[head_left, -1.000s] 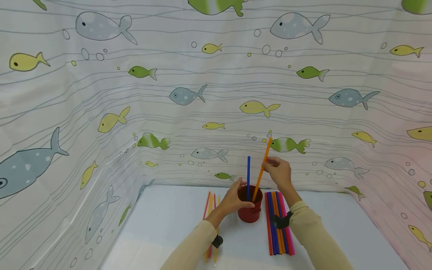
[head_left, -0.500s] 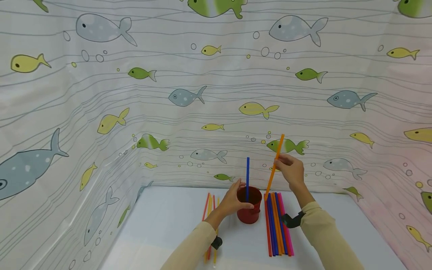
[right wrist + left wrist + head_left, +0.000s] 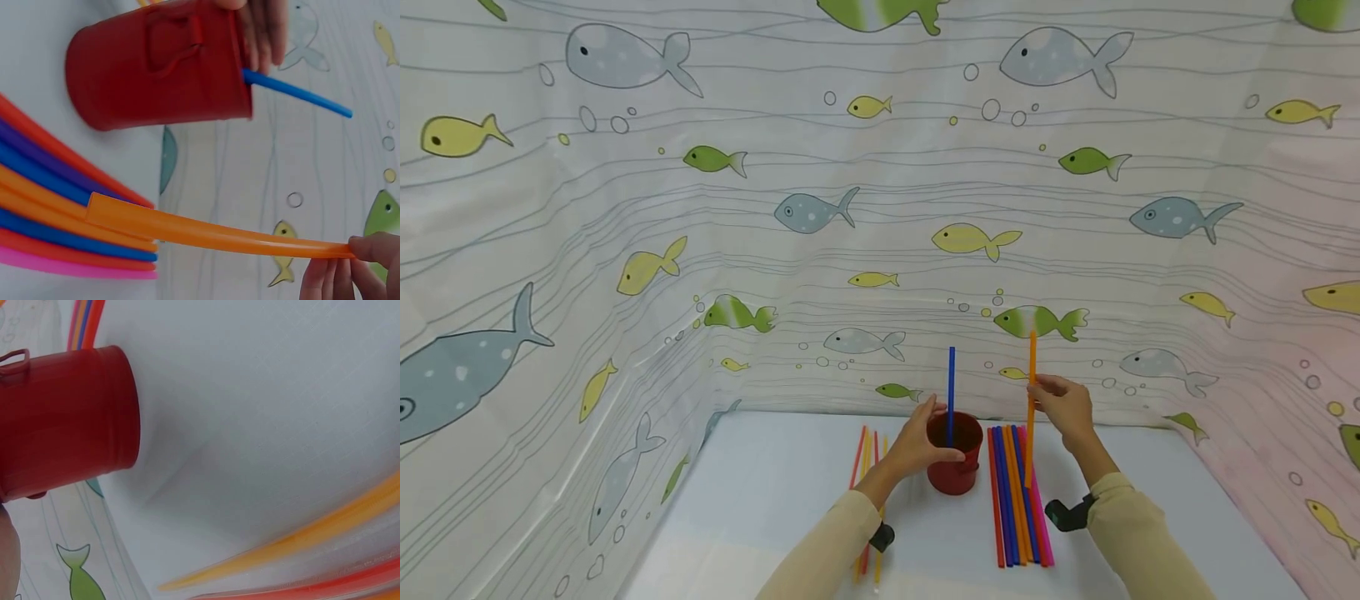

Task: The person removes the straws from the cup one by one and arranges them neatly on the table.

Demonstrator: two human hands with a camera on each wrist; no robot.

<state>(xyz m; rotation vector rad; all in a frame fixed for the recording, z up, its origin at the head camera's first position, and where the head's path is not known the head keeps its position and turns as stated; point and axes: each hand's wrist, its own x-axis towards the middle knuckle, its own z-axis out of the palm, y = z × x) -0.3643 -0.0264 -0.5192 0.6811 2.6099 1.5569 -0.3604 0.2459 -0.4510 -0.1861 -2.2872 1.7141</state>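
Observation:
A red pail (image 3: 952,478) with small side handles stands upright on the white table. My left hand (image 3: 916,447) holds it near the rim, thumb at the front and fingers at the far side. One blue straw (image 3: 951,383) stands in the pail and sticks out above the rim. To the right, my right hand (image 3: 1064,410) pinches an orange straw (image 3: 206,231) by its upper part. That straw hangs nearly upright above a row of thick coloured straws (image 3: 1009,500). In the head view its lower end overlaps the row; whether it touches them I cannot tell.
Several thinner red and yellow straws (image 3: 868,457) lie left of the pail, partly hidden by the left forearm. A fish-patterned curtain (image 3: 880,183) surrounds the white table (image 3: 737,492) at the back and sides.
My right hand has drawn the orange straw out of the pail and carried it right, then lowered it over the row of straws. The left hand has stayed on the pail.

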